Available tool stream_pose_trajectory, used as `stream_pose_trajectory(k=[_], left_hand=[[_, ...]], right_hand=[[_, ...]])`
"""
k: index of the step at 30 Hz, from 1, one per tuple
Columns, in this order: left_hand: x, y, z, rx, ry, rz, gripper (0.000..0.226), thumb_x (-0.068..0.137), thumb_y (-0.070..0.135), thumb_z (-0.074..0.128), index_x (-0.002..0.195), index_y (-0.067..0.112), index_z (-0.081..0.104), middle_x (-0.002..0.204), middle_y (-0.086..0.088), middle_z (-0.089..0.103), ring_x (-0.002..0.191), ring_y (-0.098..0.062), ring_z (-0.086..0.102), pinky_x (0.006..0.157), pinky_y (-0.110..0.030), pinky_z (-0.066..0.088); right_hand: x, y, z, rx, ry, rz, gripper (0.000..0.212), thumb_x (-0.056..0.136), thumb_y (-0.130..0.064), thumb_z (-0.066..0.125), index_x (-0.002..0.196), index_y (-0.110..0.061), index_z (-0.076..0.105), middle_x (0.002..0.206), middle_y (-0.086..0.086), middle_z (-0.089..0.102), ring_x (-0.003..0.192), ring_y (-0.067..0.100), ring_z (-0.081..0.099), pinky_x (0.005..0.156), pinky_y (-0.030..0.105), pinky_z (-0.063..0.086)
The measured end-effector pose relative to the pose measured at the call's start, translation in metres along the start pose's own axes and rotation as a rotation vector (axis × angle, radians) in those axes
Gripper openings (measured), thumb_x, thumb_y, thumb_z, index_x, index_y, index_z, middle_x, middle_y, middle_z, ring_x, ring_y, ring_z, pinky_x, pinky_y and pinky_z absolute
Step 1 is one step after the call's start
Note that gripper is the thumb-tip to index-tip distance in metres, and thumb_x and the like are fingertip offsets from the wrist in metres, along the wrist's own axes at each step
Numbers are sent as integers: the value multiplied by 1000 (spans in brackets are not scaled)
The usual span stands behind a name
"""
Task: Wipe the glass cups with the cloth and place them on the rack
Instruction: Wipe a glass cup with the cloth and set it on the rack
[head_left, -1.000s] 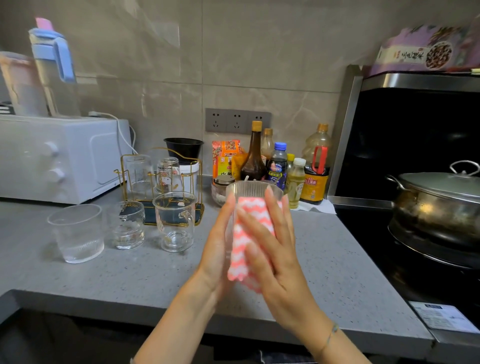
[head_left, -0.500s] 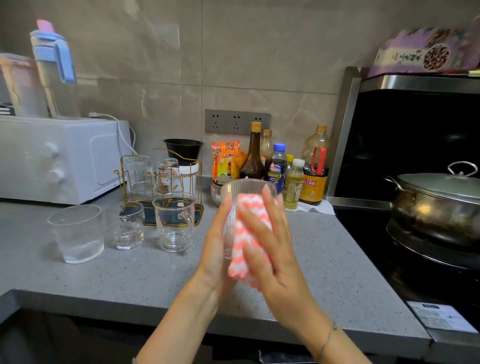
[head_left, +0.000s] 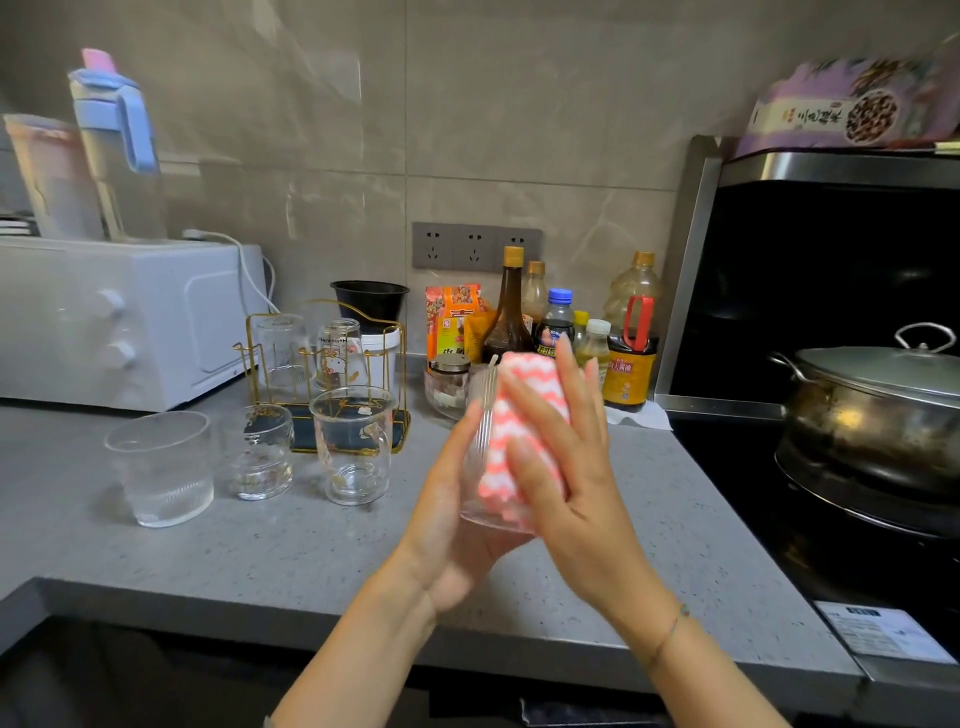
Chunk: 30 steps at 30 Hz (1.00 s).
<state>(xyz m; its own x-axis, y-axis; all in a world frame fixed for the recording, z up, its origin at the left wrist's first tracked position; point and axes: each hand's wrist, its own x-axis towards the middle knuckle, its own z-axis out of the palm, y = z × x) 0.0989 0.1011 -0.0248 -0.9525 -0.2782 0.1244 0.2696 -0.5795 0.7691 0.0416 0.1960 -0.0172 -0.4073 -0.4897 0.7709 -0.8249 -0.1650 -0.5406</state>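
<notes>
My left hand holds a ribbed glass cup above the grey counter, fingers wrapped round its base and side. My right hand presses a pink-and-white zigzag cloth flat against the cup's side, covering its rim. Three more glass cups stand on the counter at left: a ribbed tumbler, a small printed glass and a handled mug. Behind them a gold wire rack carries two upturned glasses.
A white oven with jugs on top stands at far left. Sauce bottles and a jar line the back wall. A lidded steel pot sits on the black stove at right. The counter's front edge runs below my hands.
My right hand has slid the cloth upward over the cup's rim, and the cup has tipped, its base toward me.
</notes>
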Motion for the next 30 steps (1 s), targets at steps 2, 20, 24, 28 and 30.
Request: stream_pose_trajectory(k=[2, 20, 24, 28, 30], left_hand=[[0, -5, -2, 23, 2, -11, 56, 89, 59, 49, 126, 20, 64, 127, -13, 64, 119, -30, 59, 108, -51, 38], [6, 10, -5, -137, -53, -23, 72, 85, 69, 39, 101, 9, 76, 99, -13, 72, 87, -24, 71, 83, -35, 56], [2, 7, -3, -68, -46, -18, 60, 90, 60, 39, 115, 15, 72, 120, -10, 68, 106, -22, 67, 93, -37, 53], [-3, 3, -4, 42, -34, -37, 54, 91, 60, 41, 117, 23, 70, 124, -11, 66, 113, -27, 63, 102, -48, 43], [-5, 3, -1, 57, -46, -26, 52, 87, 61, 44, 112, 25, 72, 120, -11, 68, 107, -27, 66, 99, -47, 45]], right_hand=[[8, 3, -6, 14, 17, 22, 57, 87, -69, 33, 138, -45, 39, 157, -22, 4, 146, 3, -5, 117, 20, 6], [-35, 0, 15, -15, -149, -59, 48, 97, -51, 33, 143, -43, 29, 158, -19, 5, 147, 13, -10, 114, 14, 0], [-16, 0, 9, -49, -79, -50, 50, 95, -57, 30, 143, -44, 30, 158, -20, 2, 146, 10, -14, 112, 10, -4], [11, -1, -4, -38, -1, -23, 53, 90, -63, 33, 140, -45, 35, 157, -22, 5, 146, 6, -9, 114, 13, 0], [16, 0, -6, -21, -4, -6, 52, 91, -56, 39, 140, -40, 38, 157, -21, 7, 146, 6, -4, 119, 31, 7]])
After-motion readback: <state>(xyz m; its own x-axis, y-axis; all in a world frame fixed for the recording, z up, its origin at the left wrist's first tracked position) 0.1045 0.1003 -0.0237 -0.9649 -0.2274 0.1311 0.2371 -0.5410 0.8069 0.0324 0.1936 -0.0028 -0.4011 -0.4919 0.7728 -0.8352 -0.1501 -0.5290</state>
